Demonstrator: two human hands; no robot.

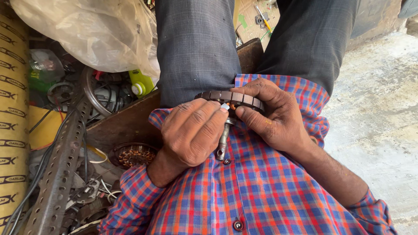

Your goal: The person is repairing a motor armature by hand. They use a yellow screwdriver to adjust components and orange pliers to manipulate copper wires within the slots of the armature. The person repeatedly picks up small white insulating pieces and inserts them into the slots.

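Observation:
Both my hands hold a round brown laminated motor core [237, 98] against my lap, over grey trousers and a red-and-blue checked shirt. My left hand [191, 130] curls over its near left side, fingers closed, with a small pale strip [224, 106] at the fingertips. My right hand [272, 115] grips the right rim, thumb pressed toward the centre. A metal shaft [223, 141] sticks out of the core toward me, between the two hands.
A wound copper stator [133, 155] lies at the left by a dark wooden board [126, 124]. Further left sit a perforated metal angle bar [58, 174], tangled wires, a green bottle [141, 85], a plastic bag [91, 35] and yellow packaging [13, 109]. Concrete floor [379, 113] lies right.

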